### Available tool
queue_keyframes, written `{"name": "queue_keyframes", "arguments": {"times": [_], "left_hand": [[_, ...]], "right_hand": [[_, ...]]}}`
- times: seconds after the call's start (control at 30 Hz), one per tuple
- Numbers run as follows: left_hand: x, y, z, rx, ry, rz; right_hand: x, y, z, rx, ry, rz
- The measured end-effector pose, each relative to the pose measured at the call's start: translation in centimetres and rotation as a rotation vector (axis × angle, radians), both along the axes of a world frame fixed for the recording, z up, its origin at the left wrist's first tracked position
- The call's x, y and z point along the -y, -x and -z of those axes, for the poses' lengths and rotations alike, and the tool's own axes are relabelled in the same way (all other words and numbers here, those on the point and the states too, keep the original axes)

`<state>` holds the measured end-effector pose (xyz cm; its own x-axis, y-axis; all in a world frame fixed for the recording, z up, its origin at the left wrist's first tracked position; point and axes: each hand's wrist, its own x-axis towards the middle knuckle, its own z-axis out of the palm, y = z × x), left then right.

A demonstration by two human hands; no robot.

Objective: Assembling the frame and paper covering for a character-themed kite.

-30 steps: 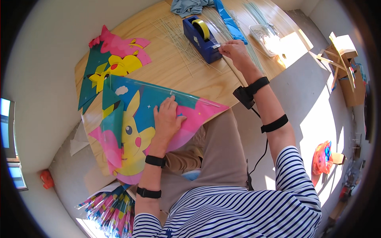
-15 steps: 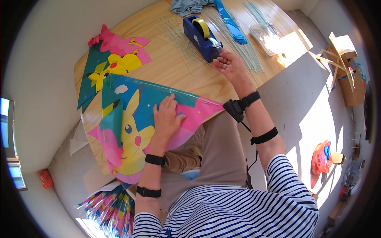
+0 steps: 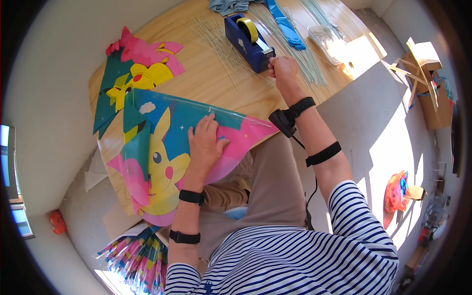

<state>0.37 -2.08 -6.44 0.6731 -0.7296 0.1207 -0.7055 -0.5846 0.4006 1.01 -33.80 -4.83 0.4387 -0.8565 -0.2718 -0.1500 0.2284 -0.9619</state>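
The right hand (image 3: pixel 281 69) has turned from palm-up to pinching at the tape dispenser's (image 3: pixel 249 42) cutter near the surface's far edge; the left hand (image 3: pixel 205 142) stays flat, fingers spread, on the kite (image 3: pixel 167 147).

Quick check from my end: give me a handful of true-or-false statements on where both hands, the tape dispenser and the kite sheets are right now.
1. The left hand lies flat on the colourful kite sheet at the table's near edge. True.
2. The right hand rests on that same sheet. False: it is at the cutter end of the blue tape dispenser, fingers curled.
3. The dispenser carries a yellow roll of tape. True.
4. Only one printed sheet lies on the wooden table. False: a second kite sheet lies farther left, partly under the first.
5. Thin pale rods lie spread on the table beside the dispenser. True.
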Motion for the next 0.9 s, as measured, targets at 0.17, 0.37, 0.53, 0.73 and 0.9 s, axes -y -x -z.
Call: {"name": "queue_keyframes", "arguments": {"times": [0.17,0.37,0.53,0.73,0.9], "left_hand": [[0.1,0.0,-0.2,-0.023,-0.007,-0.012],[-0.4,0.2,-0.2,-0.001,0.081,-0.047],[-1.2,0.2,-0.5,-0.008,0.189,-0.045],[-2.9,-0.4,-1.6,0.026,0.186,-0.037],[-2.8,-1.1,-1.7,0.037,0.173,-0.020]], "right_hand": [[1.3,1.3,1.7,-0.193,0.075,-0.016],[-3.0,1.6,-0.8,-0.189,0.350,-0.559],[-9.4,-3.2,-2.5,-0.128,0.793,-1.190],[-13.4,-6.5,-0.3,-0.317,1.081,-1.349],[-13.8,-7.5,0.1,-0.407,1.098,-1.375]]}}
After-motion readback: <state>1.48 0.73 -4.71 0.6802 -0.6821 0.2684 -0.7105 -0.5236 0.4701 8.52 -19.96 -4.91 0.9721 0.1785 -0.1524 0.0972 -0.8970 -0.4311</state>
